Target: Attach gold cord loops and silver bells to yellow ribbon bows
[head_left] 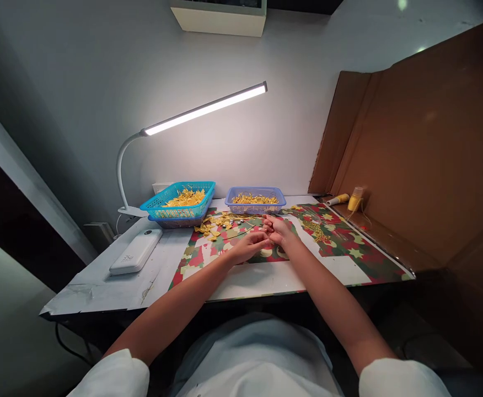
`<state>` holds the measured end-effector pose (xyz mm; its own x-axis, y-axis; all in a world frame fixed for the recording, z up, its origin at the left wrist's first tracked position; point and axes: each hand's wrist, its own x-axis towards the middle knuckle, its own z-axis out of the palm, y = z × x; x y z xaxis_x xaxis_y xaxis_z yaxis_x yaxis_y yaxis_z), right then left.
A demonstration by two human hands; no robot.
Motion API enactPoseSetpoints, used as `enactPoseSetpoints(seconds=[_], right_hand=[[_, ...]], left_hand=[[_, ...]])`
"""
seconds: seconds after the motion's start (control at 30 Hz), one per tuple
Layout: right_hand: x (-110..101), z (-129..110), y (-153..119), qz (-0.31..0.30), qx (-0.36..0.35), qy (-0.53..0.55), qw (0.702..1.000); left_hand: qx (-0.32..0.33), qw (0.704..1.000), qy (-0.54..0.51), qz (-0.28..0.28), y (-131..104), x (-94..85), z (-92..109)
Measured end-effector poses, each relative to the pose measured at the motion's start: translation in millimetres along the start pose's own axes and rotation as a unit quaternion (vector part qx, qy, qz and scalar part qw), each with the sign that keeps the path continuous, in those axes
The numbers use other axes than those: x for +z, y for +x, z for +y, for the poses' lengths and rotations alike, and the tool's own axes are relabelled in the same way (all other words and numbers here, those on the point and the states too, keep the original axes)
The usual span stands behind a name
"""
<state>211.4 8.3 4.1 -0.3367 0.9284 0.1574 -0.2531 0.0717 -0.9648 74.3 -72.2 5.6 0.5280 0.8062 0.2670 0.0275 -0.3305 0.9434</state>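
My left hand and my right hand meet over the patterned mat, with their fingers bent and pressed together. What they pinch is too small to make out. Just left of them, a thin stem-like strand lies on the mat. Loose yellow petal-like pieces are scattered beyond my left hand, with a few small shiny round bits among them. To the right of my right hand rests a small pile of thin gold strands.
A blue basket of yellow pieces stands back left, stacked on another basket. Behind my hands is a purple basket of gold pieces. A white power bank lies left, near a lit lamp. Cardboard and a yellow-filled bottle are at right.
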Motion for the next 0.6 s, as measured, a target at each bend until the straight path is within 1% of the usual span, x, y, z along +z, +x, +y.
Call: enactPoseSetpoints(seconds=[0.07,0.1,0.13,0.17,0.2,0.23,0.27,0.3,0.33,0.37,0.4,0.43,0.47,0.53,0.6], right_hand=[[-8,-4,1,0.039,-0.011,0.021,0.999],[-12,-7,2,0.062,-0.017,0.036,0.997],[-17,-10,2,0.086,-0.027,0.049,0.995],[-21,-14,1,0.113,-0.039,0.064,0.991],[-25,-17,0,0.151,-0.053,0.086,0.983],[-27,-20,0,0.180,-0.063,0.103,0.976],[-29,-21,-1,0.206,-0.072,0.117,0.969],[-30,-22,-2,0.223,-0.079,0.124,0.964],[-29,-23,-3,0.230,-0.085,0.121,0.962],[-28,-22,-4,0.230,-0.091,0.114,0.962],[-26,-21,-4,0.226,-0.096,0.102,0.964],[-24,-19,-4,0.216,-0.101,0.086,0.967],[-21,-18,-4,0.206,-0.102,0.067,0.971],[-17,-14,-4,0.188,-0.097,0.028,0.977],[-15,-10,-4,0.174,-0.090,-0.010,0.981]], left_hand=[[-0.011,0.999,-0.018,-0.027,1,-2.6,-2],[-0.008,0.999,-0.015,-0.029,2,-6.2,-3],[0.002,1.000,-0.003,-0.015,3,-11.5,-4],[0.013,1.000,0.012,0.010,5,-18.7,-5],[0.019,0.997,0.040,0.057,6,-27.7,-6],[0.017,0.989,0.094,0.117,7,-37.9,-8],[0.019,0.968,0.171,0.183,7,-48.9,-10],[0.018,0.938,0.259,0.230,6,-59.9,-12],[0.008,0.904,0.342,0.255,5,-70.2,-15],[-0.014,0.871,0.419,0.258,4,-79.0,-18],[-0.043,0.841,0.480,0.247,3,-86.1,-21],[-0.074,0.814,0.523,0.241,1,-91.2,-23],[-0.098,0.795,0.552,0.232,1,-94.5,-25],[-0.126,0.770,0.587,0.216,0,-96.6,-26],[-0.139,0.758,0.602,0.208,0,-95.9,-23]])
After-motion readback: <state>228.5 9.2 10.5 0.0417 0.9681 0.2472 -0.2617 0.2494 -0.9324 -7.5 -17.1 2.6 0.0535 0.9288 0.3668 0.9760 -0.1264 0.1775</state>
